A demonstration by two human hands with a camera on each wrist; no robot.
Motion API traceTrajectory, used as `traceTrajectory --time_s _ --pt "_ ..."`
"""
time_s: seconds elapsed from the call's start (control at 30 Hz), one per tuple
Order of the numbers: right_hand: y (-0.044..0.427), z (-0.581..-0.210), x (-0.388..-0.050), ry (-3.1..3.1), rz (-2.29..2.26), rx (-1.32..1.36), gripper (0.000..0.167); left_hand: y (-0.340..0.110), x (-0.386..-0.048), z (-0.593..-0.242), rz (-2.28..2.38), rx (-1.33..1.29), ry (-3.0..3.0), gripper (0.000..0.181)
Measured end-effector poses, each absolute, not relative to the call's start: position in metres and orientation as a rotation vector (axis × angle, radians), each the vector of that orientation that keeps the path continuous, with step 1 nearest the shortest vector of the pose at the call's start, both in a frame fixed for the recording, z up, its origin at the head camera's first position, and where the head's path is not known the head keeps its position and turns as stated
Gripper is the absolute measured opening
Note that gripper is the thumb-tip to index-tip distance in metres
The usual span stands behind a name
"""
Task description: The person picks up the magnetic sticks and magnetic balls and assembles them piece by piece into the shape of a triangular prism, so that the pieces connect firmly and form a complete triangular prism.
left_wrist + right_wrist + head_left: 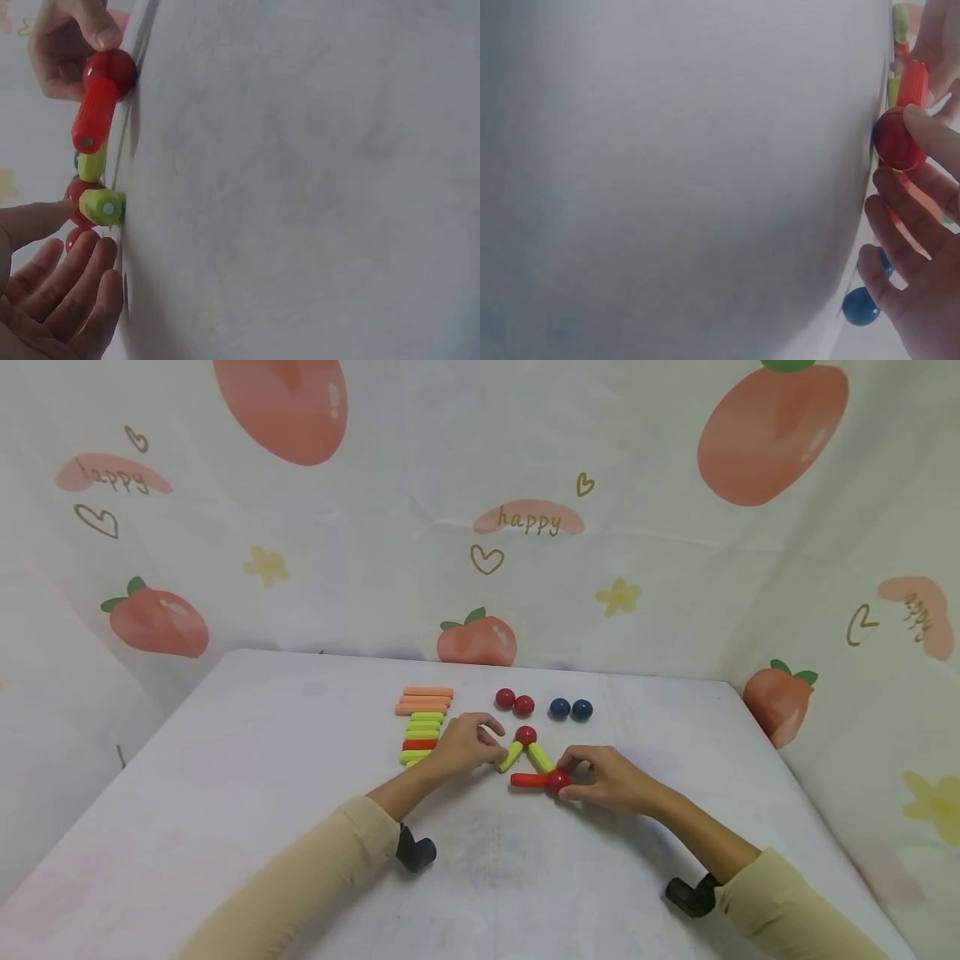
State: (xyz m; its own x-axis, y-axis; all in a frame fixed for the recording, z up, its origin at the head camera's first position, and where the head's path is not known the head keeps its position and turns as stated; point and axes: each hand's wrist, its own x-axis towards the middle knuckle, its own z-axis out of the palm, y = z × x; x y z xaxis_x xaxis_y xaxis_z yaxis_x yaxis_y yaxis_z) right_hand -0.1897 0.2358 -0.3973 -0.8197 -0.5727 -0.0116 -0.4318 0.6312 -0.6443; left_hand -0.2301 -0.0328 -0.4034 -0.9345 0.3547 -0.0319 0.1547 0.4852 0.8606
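Observation:
In the head view my right hand pinches a red ball between thumb and fingers. A red rod sticks out leftward from that ball, and a yellow-green rod runs from it up to another red ball. From this upper ball a second yellow-green rod slants down to the left, its lower end apart from the red rod. My left hand is beside that slanting rod, fingers loosely bent. The left wrist view shows its thumb at the rod, apparently touching, with the other fingers spread below.
Left of the hands lie several yellow-green rods with a red rod among them. Orange rods lie behind these. Two loose red balls and two blue balls sit farther back on the white table.

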Motion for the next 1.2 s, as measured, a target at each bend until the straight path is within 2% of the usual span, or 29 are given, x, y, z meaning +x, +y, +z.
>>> traceTrajectory --time_s 0.23,0.57,0.7,0.97,1.2 --pt "0.236 -0.399 -0.191 2.62 -0.981 -0.809 0.028 -0.03 -0.246 -0.403 1.57 0.425 2.636 0.03" --pt "0.237 -0.4 -0.193 2.6 -0.993 -0.794 0.027 -0.019 -0.273 -0.403 1.508 0.39 2.714 0.057" --pt "0.237 -0.4 -0.193 2.597 -1.001 -0.803 0.027 -0.014 -0.281 -0.405 1.435 0.435 2.702 0.061" --pt "0.237 -0.402 -0.193 2.593 -1.021 -0.831 0.027 -0.012 -0.291 -0.41 1.441 0.46 2.699 0.051" --pt "0.239 -0.402 -0.192 2.611 -1.0 -0.816 0.027 -0.029 -0.281 -0.405 1.434 0.472 2.69 0.046"
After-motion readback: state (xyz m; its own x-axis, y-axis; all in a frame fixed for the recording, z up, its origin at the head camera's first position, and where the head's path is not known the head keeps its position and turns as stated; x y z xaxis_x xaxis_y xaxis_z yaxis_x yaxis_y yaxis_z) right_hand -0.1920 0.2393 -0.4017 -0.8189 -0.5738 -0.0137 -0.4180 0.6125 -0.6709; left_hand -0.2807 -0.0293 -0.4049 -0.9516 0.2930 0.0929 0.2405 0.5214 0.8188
